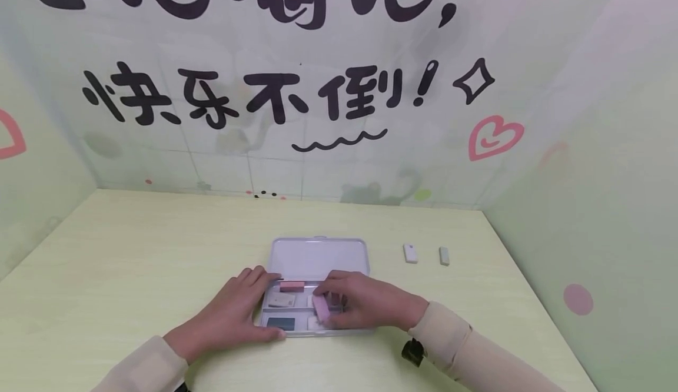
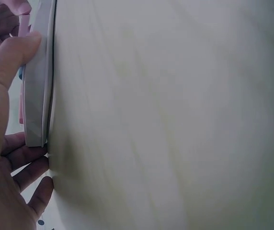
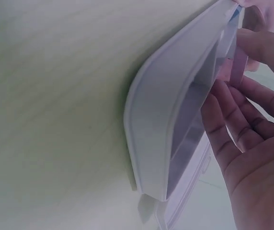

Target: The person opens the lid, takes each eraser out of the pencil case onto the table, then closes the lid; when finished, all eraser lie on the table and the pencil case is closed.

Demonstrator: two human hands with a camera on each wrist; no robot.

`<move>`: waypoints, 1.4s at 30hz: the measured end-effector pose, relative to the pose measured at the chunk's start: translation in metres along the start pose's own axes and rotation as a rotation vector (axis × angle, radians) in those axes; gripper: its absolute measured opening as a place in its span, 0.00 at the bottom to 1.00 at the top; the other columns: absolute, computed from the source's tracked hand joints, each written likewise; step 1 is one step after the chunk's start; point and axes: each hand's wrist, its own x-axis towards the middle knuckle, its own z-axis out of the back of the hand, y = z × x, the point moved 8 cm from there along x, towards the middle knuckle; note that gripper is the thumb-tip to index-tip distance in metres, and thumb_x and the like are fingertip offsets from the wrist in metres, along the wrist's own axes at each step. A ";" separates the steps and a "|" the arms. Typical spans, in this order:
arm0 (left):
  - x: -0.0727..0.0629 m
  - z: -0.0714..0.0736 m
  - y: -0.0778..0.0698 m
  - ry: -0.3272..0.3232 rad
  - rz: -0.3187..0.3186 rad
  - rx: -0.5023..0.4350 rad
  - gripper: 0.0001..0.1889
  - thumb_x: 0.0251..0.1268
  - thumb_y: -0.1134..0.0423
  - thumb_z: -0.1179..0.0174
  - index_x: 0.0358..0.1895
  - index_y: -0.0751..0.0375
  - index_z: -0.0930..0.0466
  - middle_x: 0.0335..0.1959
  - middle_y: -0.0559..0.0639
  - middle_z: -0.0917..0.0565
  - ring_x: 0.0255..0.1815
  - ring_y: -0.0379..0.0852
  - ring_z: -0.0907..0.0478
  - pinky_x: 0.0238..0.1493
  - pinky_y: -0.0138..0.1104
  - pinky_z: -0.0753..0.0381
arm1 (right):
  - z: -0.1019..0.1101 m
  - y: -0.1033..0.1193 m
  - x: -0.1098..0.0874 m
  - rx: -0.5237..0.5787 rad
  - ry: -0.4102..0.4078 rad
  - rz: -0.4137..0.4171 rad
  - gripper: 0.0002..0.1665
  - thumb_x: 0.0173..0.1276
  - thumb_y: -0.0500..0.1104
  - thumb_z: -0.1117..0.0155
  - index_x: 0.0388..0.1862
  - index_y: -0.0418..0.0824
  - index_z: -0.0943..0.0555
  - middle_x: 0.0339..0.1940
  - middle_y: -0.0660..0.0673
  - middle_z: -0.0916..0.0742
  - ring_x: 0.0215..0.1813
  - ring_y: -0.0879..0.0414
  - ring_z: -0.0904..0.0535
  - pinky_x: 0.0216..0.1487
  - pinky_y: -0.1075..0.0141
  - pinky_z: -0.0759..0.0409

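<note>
A flat plastic case (image 1: 318, 258) lies on the table with its lid folded back, its lower half split into compartments. My left hand (image 1: 233, 312) holds the case at its left end, thumb on the front wall and fingers round the side. Over the right-hand compartments, my right hand (image 1: 371, 304) pinches a pink eraser (image 1: 320, 308) between thumb and fingers, tilted. Inside the case are a coral eraser (image 1: 292, 286), a whitish one (image 1: 282, 300) and a dark teal one (image 1: 281, 324). White pieces beneath the pink eraser are partly hidden by my right hand.
To the right of the case, a white eraser (image 1: 410, 253) and a narrow grey-green eraser (image 1: 444, 256) lie apart on the pale wooden table (image 1: 159, 245). A printed wall covering (image 1: 222, 162) rises behind the table, with side panels left and right.
</note>
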 end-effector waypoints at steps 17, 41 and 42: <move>0.000 -0.001 -0.001 -0.015 0.001 0.009 0.51 0.45 0.25 0.28 0.67 0.58 0.24 0.49 0.42 0.24 0.50 0.41 0.30 0.50 0.39 0.25 | 0.037 -0.006 -0.018 0.155 -0.227 0.056 0.24 0.69 0.47 0.25 0.61 0.45 0.18 0.49 0.52 0.14 0.48 0.58 0.18 0.50 0.69 0.16; 0.000 0.001 -0.005 -0.012 0.000 0.014 0.50 0.46 0.26 0.28 0.67 0.59 0.24 0.49 0.42 0.24 0.50 0.41 0.30 0.50 0.39 0.25 | 0.076 -0.096 -0.118 0.050 -0.437 -0.151 0.21 0.70 0.44 0.26 0.60 0.44 0.17 0.51 0.51 0.12 0.50 0.60 0.14 0.56 0.60 0.14; -0.001 0.001 -0.005 -0.012 0.001 0.014 0.50 0.46 0.26 0.28 0.67 0.59 0.24 0.49 0.42 0.24 0.50 0.41 0.30 0.50 0.39 0.26 | 0.079 -0.103 -0.124 0.038 -0.446 -0.173 0.21 0.70 0.43 0.26 0.60 0.43 0.17 0.52 0.50 0.12 0.51 0.59 0.14 0.56 0.59 0.14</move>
